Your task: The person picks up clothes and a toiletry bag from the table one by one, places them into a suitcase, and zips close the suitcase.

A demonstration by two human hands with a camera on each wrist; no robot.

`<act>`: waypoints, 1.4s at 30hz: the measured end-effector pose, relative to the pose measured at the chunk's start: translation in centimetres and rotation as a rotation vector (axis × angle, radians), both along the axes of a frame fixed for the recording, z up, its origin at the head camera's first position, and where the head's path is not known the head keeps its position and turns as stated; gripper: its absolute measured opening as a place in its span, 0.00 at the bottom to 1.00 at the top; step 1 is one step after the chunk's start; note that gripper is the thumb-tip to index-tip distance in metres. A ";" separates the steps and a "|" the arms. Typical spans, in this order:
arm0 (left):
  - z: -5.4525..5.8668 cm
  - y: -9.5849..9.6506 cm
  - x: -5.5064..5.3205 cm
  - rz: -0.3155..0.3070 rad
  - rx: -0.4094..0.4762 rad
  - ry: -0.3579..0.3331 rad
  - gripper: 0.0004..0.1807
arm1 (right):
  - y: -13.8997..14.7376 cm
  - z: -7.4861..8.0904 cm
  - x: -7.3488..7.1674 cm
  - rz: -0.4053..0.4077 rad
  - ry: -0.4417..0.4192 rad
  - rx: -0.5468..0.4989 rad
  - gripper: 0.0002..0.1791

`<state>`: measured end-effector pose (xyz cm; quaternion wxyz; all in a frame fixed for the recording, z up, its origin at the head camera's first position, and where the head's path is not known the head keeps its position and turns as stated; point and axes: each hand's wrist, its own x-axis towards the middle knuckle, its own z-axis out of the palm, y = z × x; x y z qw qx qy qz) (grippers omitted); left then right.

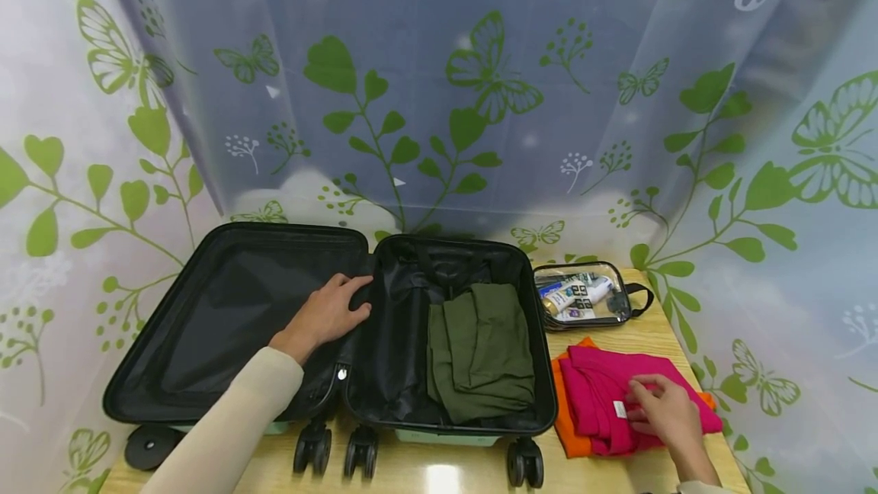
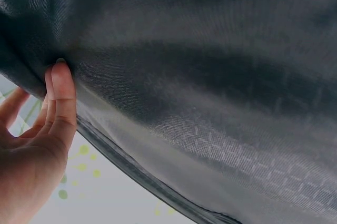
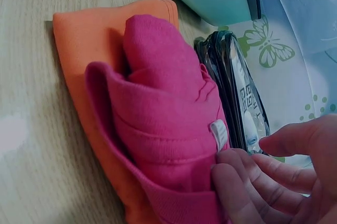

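An opened suitcase point(image 1: 405, 410) with black lining and a pale green shell lies across the table. My left hand point(image 1: 334, 306) rests at the inner rim between its two halves. In the left wrist view, the left fingertips point(image 2: 62, 77) touch the dark lining point(image 2: 210, 103), with the thumb apart. A folded dark green garment point(image 1: 483, 349) lies in the right half. To the right, a folded pink garment point(image 1: 604, 380) with a white tag sits on a folded orange garment point(image 1: 569, 433). My right hand point(image 1: 661, 414) touches the pink garment near its tag, fingers loosely bent, thumb apart.
A clear zip pouch point(image 1: 583, 296) with toiletry bottles stands behind the pink garment, beside the suitcase. Black wheels point(image 1: 524, 463) stick out at the suitcase's front. A curtain point(image 1: 425, 97) with butterflies and leaves surrounds the wooden table point(image 1: 638, 471).
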<state>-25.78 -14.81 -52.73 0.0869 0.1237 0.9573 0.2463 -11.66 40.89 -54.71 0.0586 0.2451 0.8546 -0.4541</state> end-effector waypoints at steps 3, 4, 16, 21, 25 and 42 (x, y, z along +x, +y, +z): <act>0.0 0.0 0.0 -0.001 0.000 0.002 0.34 | 0.3 -0.2 0.3 0.001 -0.001 0.009 0.26; 0.0 0.0 0.0 -0.001 0.001 0.003 0.34 | 0.4 -0.3 0.4 -0.002 -0.003 0.009 0.26; 0.1 0.0 -0.1 -0.010 0.013 -0.010 0.34 | 1.5 -1.1 1.7 -0.072 -0.032 -0.015 0.23; 0.1 0.0 -0.1 -0.011 0.015 -0.014 0.34 | 2.1 -1.4 2.4 -0.107 -0.041 -0.038 0.21; 0.2 0.0 0.0 -0.008 0.017 -0.013 0.34 | 2.8 -1.9 3.1 -0.135 -0.055 -0.030 0.21; 0.2 -0.1 0.0 -0.006 0.009 -0.005 0.34 | 3.9 -3.7 5.4 -0.204 -0.195 0.060 0.23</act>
